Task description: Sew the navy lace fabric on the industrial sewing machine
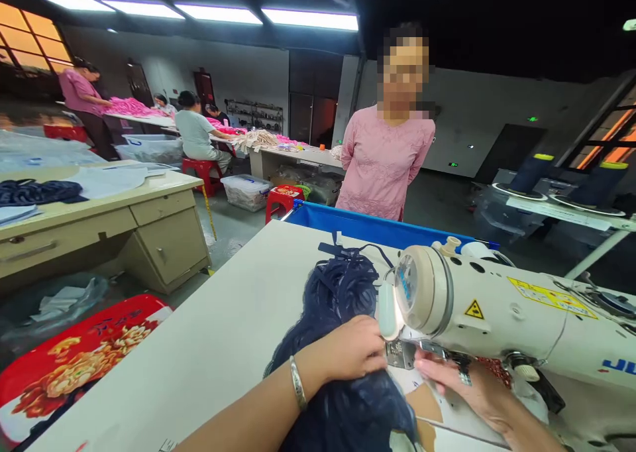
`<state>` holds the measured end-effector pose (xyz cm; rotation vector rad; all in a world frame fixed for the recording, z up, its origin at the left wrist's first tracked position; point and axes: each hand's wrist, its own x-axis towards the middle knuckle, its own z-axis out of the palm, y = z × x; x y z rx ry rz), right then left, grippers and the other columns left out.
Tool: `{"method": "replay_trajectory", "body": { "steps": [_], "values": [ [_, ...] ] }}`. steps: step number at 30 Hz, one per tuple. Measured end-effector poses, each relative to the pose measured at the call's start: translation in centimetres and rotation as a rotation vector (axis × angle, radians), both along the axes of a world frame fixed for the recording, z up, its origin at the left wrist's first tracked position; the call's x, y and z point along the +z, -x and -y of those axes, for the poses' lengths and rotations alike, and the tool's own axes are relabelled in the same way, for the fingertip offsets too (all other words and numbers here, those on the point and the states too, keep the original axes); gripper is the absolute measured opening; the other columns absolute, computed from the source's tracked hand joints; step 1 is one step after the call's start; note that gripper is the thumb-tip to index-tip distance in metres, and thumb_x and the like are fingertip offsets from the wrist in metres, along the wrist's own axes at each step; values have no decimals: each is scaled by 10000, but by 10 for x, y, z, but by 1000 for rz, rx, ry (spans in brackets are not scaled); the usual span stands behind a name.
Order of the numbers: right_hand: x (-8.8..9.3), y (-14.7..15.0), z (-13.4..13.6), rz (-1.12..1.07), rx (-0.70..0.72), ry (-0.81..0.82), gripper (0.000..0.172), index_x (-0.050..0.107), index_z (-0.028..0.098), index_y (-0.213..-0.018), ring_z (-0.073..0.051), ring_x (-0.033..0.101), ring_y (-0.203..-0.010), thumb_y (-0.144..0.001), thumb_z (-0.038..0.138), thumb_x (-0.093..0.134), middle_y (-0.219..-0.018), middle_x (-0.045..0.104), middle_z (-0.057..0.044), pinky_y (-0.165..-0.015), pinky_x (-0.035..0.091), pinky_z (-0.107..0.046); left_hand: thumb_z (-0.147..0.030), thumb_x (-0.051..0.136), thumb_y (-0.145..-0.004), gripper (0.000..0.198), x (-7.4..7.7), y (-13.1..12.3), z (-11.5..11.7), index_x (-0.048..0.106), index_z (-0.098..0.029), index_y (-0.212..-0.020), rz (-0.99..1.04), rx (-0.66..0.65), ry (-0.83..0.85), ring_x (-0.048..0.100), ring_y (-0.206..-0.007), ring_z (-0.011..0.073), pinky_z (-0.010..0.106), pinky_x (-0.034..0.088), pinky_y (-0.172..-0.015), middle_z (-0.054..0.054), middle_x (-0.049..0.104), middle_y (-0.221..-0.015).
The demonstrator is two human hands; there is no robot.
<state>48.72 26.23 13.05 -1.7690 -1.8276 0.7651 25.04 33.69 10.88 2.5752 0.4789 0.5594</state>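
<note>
A sewing machine [477, 299] with a cream body stands on the white table [163, 346]. Left of its needle area lies a heap of thin navy fabric [342, 286] with straps, spilling down over the near side of the table. My left hand [350, 349], a silver bangle at its wrist, has its fingers curled into the navy fabric beside the metal needle plate [401, 355]. On the other side of the plate, my right hand [462, 379] reaches under the machine head with fingers stretched out, partly hidden by the machine. No cloth shows in it.
Behind the table a blue cloth trough [348, 225] runs along the edge, and a person in pink [385, 160] stands beyond it. Thread cones [531, 173] are at the right. A red floral stool [84, 352] and a desk [163, 233] stand at the left. Other people work farther back.
</note>
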Motion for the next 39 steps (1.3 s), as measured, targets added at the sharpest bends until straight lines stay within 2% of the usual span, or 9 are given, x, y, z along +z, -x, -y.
{"method": "replay_trajectory", "body": {
  "steps": [3,6,10,15,19,23,27,32,39],
  "values": [
    [-12,22,-3,-331,-84,239,279,636,222,-817,-120,550,-506,-783,472,516,-632,584,15,-470,444,-228,-419,521,-874,336,-3,-5,0,603,-166,-669,-9,65,1,571,-712,151,239,404,-663,11,608,-707],
    [-10,33,-10,-480,-107,369,242,633,211,-796,-83,488,-500,-756,438,559,-608,531,44,-499,406,-203,-347,503,-897,245,-10,-9,0,617,-178,-762,23,138,38,574,-698,134,221,386,-630,-3,626,-752],
    [-2,38,-17,-489,-98,471,288,601,186,-770,-93,495,-593,-720,470,613,-662,544,30,-617,427,-223,-308,558,-872,103,-14,-10,1,607,-218,-866,65,151,42,591,-773,141,221,379,-683,-30,646,-821],
    [-6,43,-20,-395,-117,561,430,568,173,-650,-109,472,-584,-585,588,655,-629,532,18,-622,411,-254,-383,552,-865,145,-13,-12,2,618,-260,-906,81,129,24,586,-781,135,224,369,-674,-44,657,-842],
    [-9,46,-19,-320,-153,575,417,533,184,-621,-112,444,-564,-566,586,624,-614,529,17,-601,376,-265,-401,524,-876,181,-15,-15,3,636,-261,-894,62,133,25,579,-777,133,230,378,-715,-39,656,-813],
    [-8,42,-18,-323,-162,562,448,558,195,-752,-117,466,-558,-586,611,564,-647,563,16,-592,389,-257,-348,548,-874,137,-14,-17,3,637,-245,-856,51,166,90,582,-774,122,217,391,-709,-43,655,-812],
    [-2,38,-19,-108,-144,564,510,619,201,-724,-153,524,-561,-664,671,430,-610,595,-6,-588,439,-270,-305,547,-873,126,-10,-17,3,645,-228,-857,23,189,171,591,-802,123,208,409,-728,-26,662,-850],
    [9,48,-20,-1,-117,401,449,673,224,-762,-242,619,-901,-689,592,427,-871,707,-34,-819,472,-300,-306,544,-876,149,-10,-18,3,640,-214,-807,33,197,178,589,-785,123,217,409,-755,-25,657,-814],
    [3,58,-22,84,-148,379,401,652,196,-764,-244,627,-959,-712,484,379,-921,710,-68,-935,427,-328,-325,552,-872,139,-16,-18,5,622,-221,-811,26,225,50,562,-729,127,226,383,-678,-34,648,-781]
  ]
}}
